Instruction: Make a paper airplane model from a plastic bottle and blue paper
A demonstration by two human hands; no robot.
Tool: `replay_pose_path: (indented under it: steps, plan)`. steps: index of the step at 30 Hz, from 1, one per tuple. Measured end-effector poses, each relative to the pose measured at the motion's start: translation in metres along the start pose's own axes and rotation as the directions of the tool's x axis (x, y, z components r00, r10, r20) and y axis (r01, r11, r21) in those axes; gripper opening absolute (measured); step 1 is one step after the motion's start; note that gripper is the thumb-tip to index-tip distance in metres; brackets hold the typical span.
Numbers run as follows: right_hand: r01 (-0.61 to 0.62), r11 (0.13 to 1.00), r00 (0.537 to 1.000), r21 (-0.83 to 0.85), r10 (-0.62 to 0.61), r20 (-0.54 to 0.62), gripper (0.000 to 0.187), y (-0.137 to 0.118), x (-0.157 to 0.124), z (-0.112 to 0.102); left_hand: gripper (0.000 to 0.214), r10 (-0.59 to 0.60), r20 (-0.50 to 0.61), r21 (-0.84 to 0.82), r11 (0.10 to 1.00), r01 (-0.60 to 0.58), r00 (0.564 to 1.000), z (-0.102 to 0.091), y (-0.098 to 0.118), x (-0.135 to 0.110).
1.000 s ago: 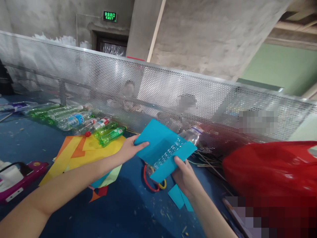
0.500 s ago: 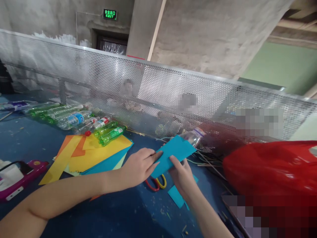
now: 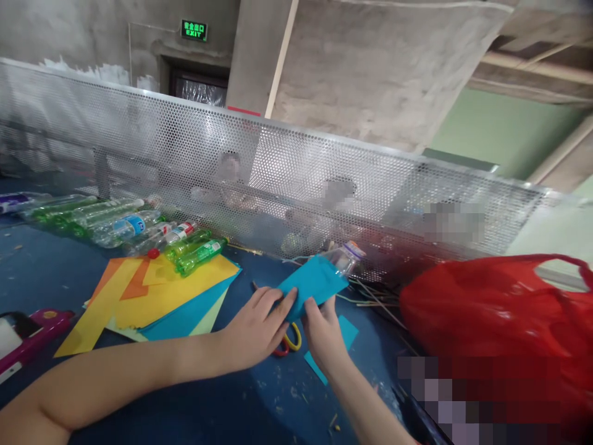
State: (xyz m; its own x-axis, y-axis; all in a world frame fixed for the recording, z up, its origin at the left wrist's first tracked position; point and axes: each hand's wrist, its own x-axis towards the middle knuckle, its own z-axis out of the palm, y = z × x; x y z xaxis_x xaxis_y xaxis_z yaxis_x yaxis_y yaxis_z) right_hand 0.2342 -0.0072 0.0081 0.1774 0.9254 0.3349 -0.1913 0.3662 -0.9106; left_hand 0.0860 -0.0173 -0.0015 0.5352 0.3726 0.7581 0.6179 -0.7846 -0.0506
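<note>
A sheet of blue paper (image 3: 315, 283) is held between my two hands over the blue table. My left hand (image 3: 259, 324) presses its fingers on the paper's left end. On the near edge, my right hand (image 3: 322, 334) grips with the thumb on top and the fingers underneath. A clear plastic bottle (image 3: 345, 256) with a purple ring at its neck pokes out past the far end of the paper; I cannot tell whether the paper is wrapped round it. Below my hands lie scissors (image 3: 291, 339) with red and yellow handles, partly hidden, and blue paper offcuts (image 3: 347, 334).
Yellow, orange and blue paper sheets (image 3: 176, 296) lie at left under a green bottle (image 3: 201, 254). Several bottles line the perforated metal screen (image 3: 185, 148), with people behind it. A red plastic bag (image 3: 486, 309) stands right; a magenta tool (image 3: 41, 327) lies far left.
The view has turned slightly right, so things sit further left. The blue paper now looks lower and more bent, with my left fingers spread further over it.
</note>
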Motion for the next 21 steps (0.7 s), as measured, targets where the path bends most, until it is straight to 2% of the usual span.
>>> replay_pose_path:
  steps: [4, 6, 8, 11, 13, 15, 16, 18, 19, 21]
  plan:
    - [-0.073, 0.995, 0.996, 0.067, 0.070, 0.056, 0.055, -0.001, 0.000, 0.000, 0.072, -0.072, 0.023, -0.069, 0.995, 0.073, 0.997, 0.005, 0.004, -0.005]
    - [-0.073, 0.991, 0.991, 0.110, 0.060, 0.116, 0.060, -0.004, -0.001, 0.001, 0.079, -0.091, 0.026, -0.082, 0.992, 0.092, 0.996, 0.007, 0.005, -0.007]
    - [-0.056, 0.995, 0.988, 0.085, 0.043, 0.146, 0.065, -0.009, -0.001, 0.003, 0.081, -0.097, 0.032, -0.105, 0.989, 0.100, 0.995, 0.008, 0.005, -0.008]
    - [-0.053, 0.997, 0.996, -0.054, 0.057, 0.070, 0.068, -0.015, -0.001, 0.005, 0.075, -0.087, 0.060, -0.221, 0.970, 0.098, 0.994, 0.005, 0.004, -0.007]
    - [-0.079, 0.993, 0.997, -0.083, 0.081, 0.022, 0.063, -0.015, 0.001, 0.006, 0.068, -0.128, 0.072, -0.347, 0.927, 0.145, 0.989, 0.003, 0.002, -0.005]
    - [-0.117, 0.992, 0.993, -0.047, 0.118, 0.026, 0.058, -0.014, 0.002, 0.006, 0.061, -0.255, 0.068, -0.469, 0.845, 0.257, 0.964, 0.003, -0.003, -0.002]
    - [-0.141, 0.990, 0.989, -0.028, 0.142, 0.045, 0.057, -0.012, 0.003, 0.006, 0.061, -0.336, 0.073, -0.526, 0.787, 0.323, 0.939, 0.003, -0.007, 0.000]
    - [-0.185, 0.983, 0.978, -0.003, 0.185, 0.098, 0.057, -0.009, 0.002, 0.006, 0.073, -0.450, 0.143, -0.649, 0.630, 0.427, 0.881, 0.006, -0.016, 0.002]
    - [-0.203, 0.979, 0.971, 0.001, 0.202, 0.130, 0.058, -0.007, 0.001, 0.007, 0.081, -0.439, 0.229, -0.715, 0.530, 0.456, 0.869, 0.008, -0.022, 0.003]
    - [-0.222, 0.975, 0.956, -0.011, 0.220, 0.192, 0.061, -0.004, -0.002, 0.007, 0.087, -0.288, 0.406, -0.810, 0.325, 0.488, 0.867, 0.013, -0.031, 0.003]
